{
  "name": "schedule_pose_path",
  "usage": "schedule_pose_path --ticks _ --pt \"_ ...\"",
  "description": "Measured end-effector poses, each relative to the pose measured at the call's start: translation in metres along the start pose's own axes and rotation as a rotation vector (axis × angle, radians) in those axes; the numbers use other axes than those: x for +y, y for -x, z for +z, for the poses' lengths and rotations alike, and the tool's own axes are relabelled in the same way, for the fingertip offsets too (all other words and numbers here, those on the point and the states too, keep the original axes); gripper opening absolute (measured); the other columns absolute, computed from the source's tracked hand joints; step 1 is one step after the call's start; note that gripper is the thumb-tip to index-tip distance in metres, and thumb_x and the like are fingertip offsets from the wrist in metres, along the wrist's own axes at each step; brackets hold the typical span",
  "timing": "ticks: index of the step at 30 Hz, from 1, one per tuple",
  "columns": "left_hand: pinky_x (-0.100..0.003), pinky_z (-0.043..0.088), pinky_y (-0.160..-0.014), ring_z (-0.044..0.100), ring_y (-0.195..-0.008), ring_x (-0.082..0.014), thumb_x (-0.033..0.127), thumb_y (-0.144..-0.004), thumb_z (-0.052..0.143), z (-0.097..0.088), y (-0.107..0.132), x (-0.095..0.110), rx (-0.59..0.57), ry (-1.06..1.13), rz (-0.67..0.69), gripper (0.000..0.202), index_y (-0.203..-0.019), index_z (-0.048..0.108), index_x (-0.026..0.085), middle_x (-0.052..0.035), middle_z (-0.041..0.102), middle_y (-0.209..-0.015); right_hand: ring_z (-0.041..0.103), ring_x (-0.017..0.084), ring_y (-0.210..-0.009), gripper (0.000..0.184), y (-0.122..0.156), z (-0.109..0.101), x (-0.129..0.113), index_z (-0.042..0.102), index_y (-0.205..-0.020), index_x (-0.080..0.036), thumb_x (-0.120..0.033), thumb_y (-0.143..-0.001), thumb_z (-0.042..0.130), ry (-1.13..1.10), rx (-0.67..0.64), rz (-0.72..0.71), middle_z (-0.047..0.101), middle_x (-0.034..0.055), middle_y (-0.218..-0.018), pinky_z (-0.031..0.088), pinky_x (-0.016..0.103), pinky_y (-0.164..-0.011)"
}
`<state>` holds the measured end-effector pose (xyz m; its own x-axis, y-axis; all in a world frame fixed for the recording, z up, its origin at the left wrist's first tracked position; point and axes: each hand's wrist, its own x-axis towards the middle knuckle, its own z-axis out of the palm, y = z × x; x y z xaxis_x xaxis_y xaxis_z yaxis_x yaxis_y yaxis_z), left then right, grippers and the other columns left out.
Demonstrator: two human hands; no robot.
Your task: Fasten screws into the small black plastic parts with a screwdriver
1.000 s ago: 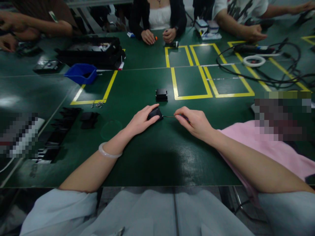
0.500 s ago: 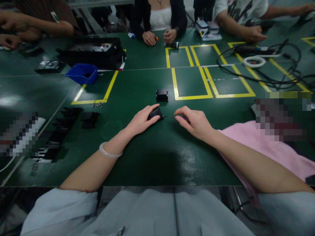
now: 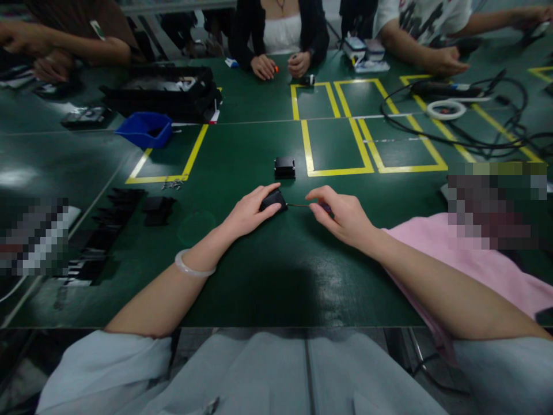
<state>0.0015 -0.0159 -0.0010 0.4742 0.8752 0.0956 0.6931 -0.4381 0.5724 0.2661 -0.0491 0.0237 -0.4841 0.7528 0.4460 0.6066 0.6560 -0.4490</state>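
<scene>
My left hand (image 3: pixel 250 208) is closed around a small black block (image 3: pixel 273 200) on the green table, thumb on the near side and fingers on the far side. From the right, my right hand (image 3: pixel 341 214) grips a screwdriver (image 3: pixel 298 205) by its handle, which the fingers mostly hide. Its thin shaft lies level, with the tip at the block's right side. Just beyond my hands sits a second black block (image 3: pixel 284 167) with small shiny bits at its sides.
Left of me lie a row of black parts (image 3: pixel 112 213), small screws (image 3: pixel 173 184) and a blue scoop bin (image 3: pixel 147 129). A pink cloth (image 3: pixel 453 248) is at right, with black cables (image 3: pixel 510 124) beyond. Co-workers' hands (image 3: pixel 280 66) rest across the table.
My right hand's fingers have shifted slightly around the screwdriver handle. My left hand and both black blocks stay in place.
</scene>
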Motion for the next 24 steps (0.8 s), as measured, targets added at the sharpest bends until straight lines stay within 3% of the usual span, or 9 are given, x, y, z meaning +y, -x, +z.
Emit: schedule_pose_path --ticks 3,10,16,24 --pt "-0.045 0.045 -0.104 0.059 -0.12 -0.0305 0.057 -0.098 0.046 -0.0003 0.0006 -0.0003 -0.001 -0.001 -0.005 0.064 -0.151 0.045 0.021 -0.0124 0.06 -0.136 0.063 0.016 -0.064 0.024 -0.0002 0.0001 0.0007 0.061 -0.11 -0.02 -0.036 -0.1 0.045 -0.007 -0.011 0.019 0.069 0.0022 -0.077 0.042 0.026 -0.063" --pt "-0.044 0.045 -0.105 0.059 -0.121 -0.0301 0.056 -0.099 0.046 -0.0002 0.001 0.0003 -0.006 -0.002 -0.006 0.064 -0.152 0.045 0.02 -0.0121 0.06 -0.136 0.061 0.014 -0.061 0.024 0.0007 0.0023 0.0004 0.059 -0.116 -0.016 -0.025 -0.098 0.046 -0.009 0.047 -0.034 0.07 0.0036 -0.081 0.042 0.026 -0.062" --pt "-0.044 0.044 -0.106 0.059 -0.12 -0.0302 0.057 -0.099 0.046 0.0013 0.0004 -0.0017 -0.003 -0.008 0.0 0.065 -0.152 0.045 0.019 -0.0124 0.06 -0.135 0.066 0.017 -0.068 0.025 0.0001 0.0007 0.0016 0.06 -0.114 -0.019 -0.034 -0.1 0.046 -0.002 -0.003 0.009 0.07 0.003 -0.079 0.043 0.026 -0.064" --pt "-0.044 0.045 -0.105 0.059 -0.122 -0.0302 0.057 -0.099 0.046 0.0006 0.0005 -0.0013 -0.002 -0.003 0.006 0.064 -0.152 0.045 0.02 -0.0127 0.059 -0.137 0.064 0.015 -0.065 0.023 0.0 0.0019 -0.0005 0.058 -0.116 -0.019 -0.026 -0.098 0.046 -0.014 0.028 -0.028 0.073 0.0044 -0.089 0.043 0.026 -0.064"
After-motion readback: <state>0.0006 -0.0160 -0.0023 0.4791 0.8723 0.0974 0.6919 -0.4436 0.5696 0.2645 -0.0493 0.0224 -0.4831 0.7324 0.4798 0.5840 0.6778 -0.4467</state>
